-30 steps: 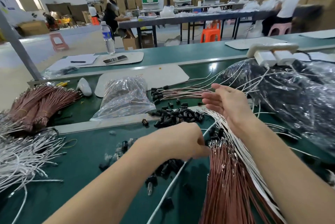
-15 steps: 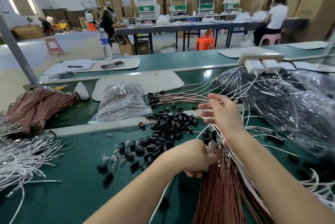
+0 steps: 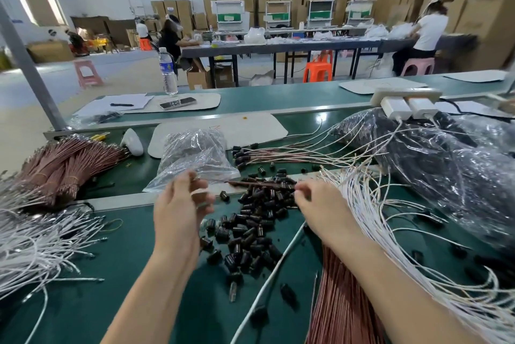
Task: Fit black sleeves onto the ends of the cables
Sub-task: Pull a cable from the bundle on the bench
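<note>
A heap of small black sleeves (image 3: 250, 229) lies on the green bench between my hands. My right hand (image 3: 320, 204) pinches a thin brown cable (image 3: 259, 183) whose free end points left across the top of the heap. My left hand (image 3: 179, 207) hovers left of the heap with its fingers curled and blurred, so I cannot see whether anything is in them. A thick bundle of brown cables (image 3: 340, 304) runs under my right forearm, with loose white cables (image 3: 390, 235) fanned beside it. Several cables fitted with sleeves (image 3: 278, 152) lie behind the heap.
A clear bag of sleeves (image 3: 195, 157) sits behind my left hand. At the left lie another brown bundle (image 3: 64, 165) and white cables (image 3: 36, 240). A big dark plastic bag (image 3: 451, 173) and a power strip (image 3: 404, 101) fill the right. People work at tables behind.
My left hand has left the brown bundle and swung out to the left of the heap. My right hand has dropped and closed on a single brown cable. The view has tilted up slightly.
</note>
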Action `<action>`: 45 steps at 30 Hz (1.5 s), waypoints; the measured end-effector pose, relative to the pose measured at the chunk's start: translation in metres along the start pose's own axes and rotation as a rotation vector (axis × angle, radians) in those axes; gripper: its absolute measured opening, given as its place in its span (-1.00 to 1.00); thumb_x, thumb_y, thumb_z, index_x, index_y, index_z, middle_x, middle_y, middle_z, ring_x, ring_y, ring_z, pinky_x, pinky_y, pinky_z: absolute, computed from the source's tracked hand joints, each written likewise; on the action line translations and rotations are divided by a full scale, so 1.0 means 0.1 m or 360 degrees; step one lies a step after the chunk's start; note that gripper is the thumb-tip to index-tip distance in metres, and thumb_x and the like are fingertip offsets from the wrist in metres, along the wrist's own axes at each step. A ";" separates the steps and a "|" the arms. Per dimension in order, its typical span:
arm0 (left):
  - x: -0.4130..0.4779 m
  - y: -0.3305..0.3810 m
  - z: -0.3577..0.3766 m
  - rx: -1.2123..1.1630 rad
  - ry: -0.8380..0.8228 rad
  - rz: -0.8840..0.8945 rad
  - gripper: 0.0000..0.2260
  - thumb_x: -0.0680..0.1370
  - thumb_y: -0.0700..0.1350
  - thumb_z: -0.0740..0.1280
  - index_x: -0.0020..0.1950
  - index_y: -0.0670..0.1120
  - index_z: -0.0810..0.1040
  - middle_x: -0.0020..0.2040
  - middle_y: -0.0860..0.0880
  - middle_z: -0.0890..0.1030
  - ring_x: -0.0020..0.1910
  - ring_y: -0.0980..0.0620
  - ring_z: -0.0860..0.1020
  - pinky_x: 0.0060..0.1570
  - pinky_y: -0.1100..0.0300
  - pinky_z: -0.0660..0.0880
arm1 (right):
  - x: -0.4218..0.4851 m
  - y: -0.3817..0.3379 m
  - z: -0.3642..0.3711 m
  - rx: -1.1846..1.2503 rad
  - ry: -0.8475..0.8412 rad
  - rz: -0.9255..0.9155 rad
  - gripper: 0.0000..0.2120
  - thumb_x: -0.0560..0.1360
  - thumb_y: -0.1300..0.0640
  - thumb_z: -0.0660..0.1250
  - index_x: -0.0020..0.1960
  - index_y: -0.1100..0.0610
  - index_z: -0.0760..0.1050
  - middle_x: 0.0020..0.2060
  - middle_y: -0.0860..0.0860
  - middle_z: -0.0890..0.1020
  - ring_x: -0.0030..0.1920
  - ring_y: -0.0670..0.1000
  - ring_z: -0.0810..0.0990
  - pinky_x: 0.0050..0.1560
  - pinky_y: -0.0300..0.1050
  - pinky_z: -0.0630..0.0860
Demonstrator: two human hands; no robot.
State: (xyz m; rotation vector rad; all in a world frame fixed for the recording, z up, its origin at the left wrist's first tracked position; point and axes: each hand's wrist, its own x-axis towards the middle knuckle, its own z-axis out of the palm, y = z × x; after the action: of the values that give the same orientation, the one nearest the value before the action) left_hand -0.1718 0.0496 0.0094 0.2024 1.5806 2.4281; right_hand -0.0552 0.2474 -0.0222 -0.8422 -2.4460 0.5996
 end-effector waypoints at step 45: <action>-0.26 -0.40 -0.26 -0.0034 0.0338 0.0384 -0.80 0.71 -0.11 0.20 0.00 0.02 0.59 -0.05 -0.04 0.73 -0.30 0.10 0.57 -0.39 0.29 0.53 | -0.31 -0.20 0.12 0.3146 -0.0347 0.1110 -0.67 0.46 0.41 0.36 0.22 0.30 0.53 0.10 0.34 0.67 0.10 0.22 0.71 -0.12 -0.10 0.70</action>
State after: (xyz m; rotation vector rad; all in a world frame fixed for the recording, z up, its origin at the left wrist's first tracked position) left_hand -0.1485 0.0347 -0.0373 0.1424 1.7041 2.7288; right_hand -0.0495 0.2100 -0.0301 -0.5331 -0.5410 2.5748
